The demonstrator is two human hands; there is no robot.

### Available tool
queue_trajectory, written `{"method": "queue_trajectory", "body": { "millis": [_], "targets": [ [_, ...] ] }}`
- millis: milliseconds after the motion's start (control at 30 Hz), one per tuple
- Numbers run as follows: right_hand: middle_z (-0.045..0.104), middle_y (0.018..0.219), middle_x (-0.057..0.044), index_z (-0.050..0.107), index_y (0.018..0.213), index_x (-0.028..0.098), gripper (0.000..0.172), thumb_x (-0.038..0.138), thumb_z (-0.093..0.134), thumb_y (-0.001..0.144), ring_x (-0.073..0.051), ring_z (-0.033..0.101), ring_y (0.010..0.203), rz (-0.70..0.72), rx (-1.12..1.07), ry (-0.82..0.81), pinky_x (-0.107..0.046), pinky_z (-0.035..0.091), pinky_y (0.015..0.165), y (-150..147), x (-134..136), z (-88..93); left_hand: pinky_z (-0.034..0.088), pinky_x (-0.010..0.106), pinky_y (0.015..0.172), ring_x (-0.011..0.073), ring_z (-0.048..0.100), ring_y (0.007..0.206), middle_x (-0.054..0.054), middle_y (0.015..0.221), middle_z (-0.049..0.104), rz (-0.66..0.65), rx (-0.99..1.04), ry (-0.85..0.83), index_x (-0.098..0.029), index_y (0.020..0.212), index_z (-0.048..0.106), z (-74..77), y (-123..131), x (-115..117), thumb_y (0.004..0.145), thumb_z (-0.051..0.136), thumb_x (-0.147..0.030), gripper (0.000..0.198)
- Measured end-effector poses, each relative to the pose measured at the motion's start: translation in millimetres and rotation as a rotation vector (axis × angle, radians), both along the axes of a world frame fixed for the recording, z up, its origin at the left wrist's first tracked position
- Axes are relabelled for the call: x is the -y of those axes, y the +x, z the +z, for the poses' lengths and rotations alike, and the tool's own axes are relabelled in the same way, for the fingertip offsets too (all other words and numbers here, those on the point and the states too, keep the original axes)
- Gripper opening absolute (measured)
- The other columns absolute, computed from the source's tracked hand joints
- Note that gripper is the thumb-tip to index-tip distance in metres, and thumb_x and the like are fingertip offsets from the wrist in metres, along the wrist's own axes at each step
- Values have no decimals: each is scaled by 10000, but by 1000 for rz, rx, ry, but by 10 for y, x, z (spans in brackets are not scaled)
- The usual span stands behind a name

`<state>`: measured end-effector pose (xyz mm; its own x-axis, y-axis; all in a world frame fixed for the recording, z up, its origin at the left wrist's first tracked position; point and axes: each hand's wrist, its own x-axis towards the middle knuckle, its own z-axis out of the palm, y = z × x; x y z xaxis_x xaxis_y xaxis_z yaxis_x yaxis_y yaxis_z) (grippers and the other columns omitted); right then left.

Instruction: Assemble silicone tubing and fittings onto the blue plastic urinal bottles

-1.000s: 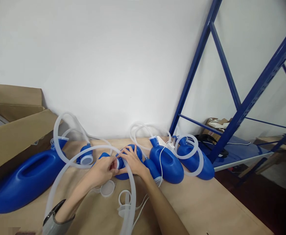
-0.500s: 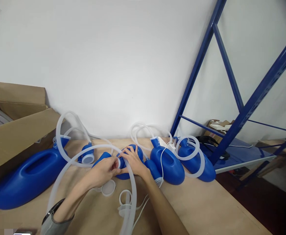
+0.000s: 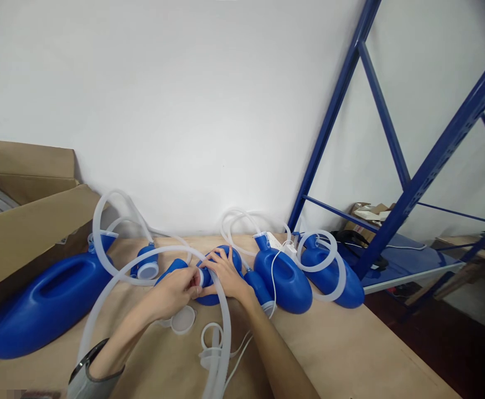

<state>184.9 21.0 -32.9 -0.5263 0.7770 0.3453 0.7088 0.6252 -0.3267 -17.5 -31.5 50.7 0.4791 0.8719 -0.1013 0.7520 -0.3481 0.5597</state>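
Note:
My two hands meet at the middle of a brown table [image 3: 334,349]. My left hand [image 3: 175,289] is closed in a pinch on the end of a clear plastic hose [image 3: 101,299] at the neck of a blue plastic bottle [image 3: 213,296]. My right hand [image 3: 225,272] lies over that bottle with its fingers curled round the body, holding it down. The hose loops wide from the neck toward me. A white round cap [image 3: 183,320] lies flat just below my left hand.
A large blue bottle [image 3: 45,305] lies at the left beside an open cardboard box [image 3: 26,221]. Two more blue bottles with coiled hoses [image 3: 284,280] [image 3: 334,274] lie at the right. A blue shelf frame [image 3: 392,216] stands at the right edge. A white wall is behind.
Both hands stay where they were on the bottle neck and hose end. Only the view has shifted slightly.

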Motion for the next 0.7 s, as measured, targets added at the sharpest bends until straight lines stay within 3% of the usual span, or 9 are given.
{"method": "queue_trajectory", "body": {
  "millis": [367,533,700],
  "targets": [
    [653,1268,-55,682,1275,320,588,615,824,786,-329,413,1369,-6,25,-20,-717,-15,1219,11,7,27,412,361,766,228,524,801,34,821,575,-36,70,-8,-230,807,480,-41,-39,-58,791,475,-323,95],
    [663,1236,-63,705,1236,298,623,624,870,731,-325,423,1357,16,17,-22,-696,-68,1226,22,5,34,452,311,752,208,545,813,20,867,589,-109,151,-60,-228,871,543,175,-227,25,853,481,-523,302],
    [658,1240,-65,715,1203,282,627,667,849,727,-329,420,1364,5,-16,-6,-697,-51,1230,-5,4,17,423,302,727,208,543,784,14,837,607,-110,-11,-44,-242,839,570,267,-435,110,857,478,-468,245]
  ]
}}
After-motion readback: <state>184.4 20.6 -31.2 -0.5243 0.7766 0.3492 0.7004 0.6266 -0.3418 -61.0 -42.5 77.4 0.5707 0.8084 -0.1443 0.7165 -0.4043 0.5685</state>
